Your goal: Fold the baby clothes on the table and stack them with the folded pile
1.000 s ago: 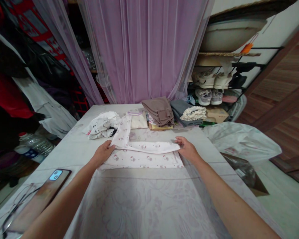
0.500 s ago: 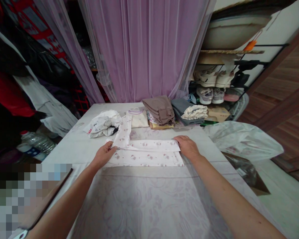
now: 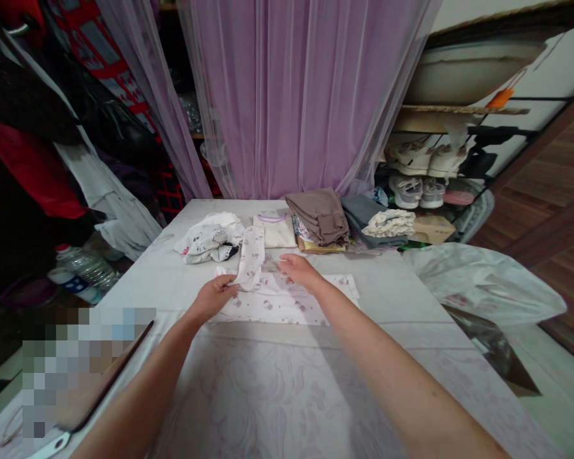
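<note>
A white garment (image 3: 277, 309) with small printed figures lies folded flat across the table. One narrow strip of it, a sleeve or leg (image 3: 252, 252), points away toward the back. My left hand (image 3: 215, 294) pinches the garment's left edge at the base of that strip, thumb and fingers closed on the cloth. Over the middle of the garment is my right hand (image 3: 300, 271), its fingers stretched toward the strip and apart from it. Whether that hand touches the cloth beneath is unclear. My right forearm hides part of the garment.
Behind the garment sit a crumpled white cloth (image 3: 210, 239), a folded cream garment (image 3: 280, 233), folded brown clothing (image 3: 318, 217) and dark grey clothing (image 3: 368, 220) topped by a cream ruffled piece (image 3: 390, 223). A blurred-out flat object (image 3: 90, 370) lies front left. A plastic bag (image 3: 488, 280) stands right.
My right hand has left the garment's right end and moved left over its middle. My left hand stays on the left edge. The whole view has shifted slightly.
</note>
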A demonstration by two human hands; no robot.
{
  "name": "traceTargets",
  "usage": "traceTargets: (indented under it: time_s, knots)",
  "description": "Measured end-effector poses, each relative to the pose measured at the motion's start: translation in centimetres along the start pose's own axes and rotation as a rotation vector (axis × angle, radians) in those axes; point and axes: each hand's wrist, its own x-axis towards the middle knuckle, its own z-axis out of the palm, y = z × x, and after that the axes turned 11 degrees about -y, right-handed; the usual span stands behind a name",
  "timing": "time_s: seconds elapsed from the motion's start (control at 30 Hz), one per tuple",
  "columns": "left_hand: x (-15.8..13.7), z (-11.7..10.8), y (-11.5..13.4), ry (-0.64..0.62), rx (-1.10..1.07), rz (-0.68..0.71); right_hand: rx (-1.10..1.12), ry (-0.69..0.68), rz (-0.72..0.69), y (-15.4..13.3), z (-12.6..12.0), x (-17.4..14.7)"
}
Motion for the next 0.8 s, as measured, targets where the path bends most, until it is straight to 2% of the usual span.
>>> traceTargets:
  time_s: [0.13, 0.3, 0.4, 0.53, 0.6, 0.7, 0.8]
  knots:
    - [-0.4, 0.6, -1.2, 0.034, 0.058, 0.127, 0.160, -0.056, 0.106, -0.9, 4.0, 4.3]
    - [-0.7, 1.1, -2.0, 0.070, 0.197, 0.271, 0.344, -0.147, 0.154, -2.3, 5.6, 6.1]
    - [-0.6, 1.0, -2.3, 0.084, 0.233, 0.281, 0.447, -0.195, 0.075, -3.4, 5.5, 4.9]
    - [-0.2, 1.0, -2.6, 0.100, 0.284, 0.184, 0.790, -0.269, -0.234, -3.4, 4.2, 1.2]
    - [0.0, 1.0, -2.5, 0.081, 0.341, 0.155, 0.988, -0.236, -0.368, -2.6, 3.4, -0.8]
    - [0.2, 1.1, -2.0, 0.082, 0.415, 0.129, 1.116, -0.081, -0.372, -1.6, 2.7, -2.9]
    - [0.2, 0.9, -1.2, 0.073, 0.444, 0.104, 1.174, 0.009, -0.331, -1.6, 2.5, -4.0]
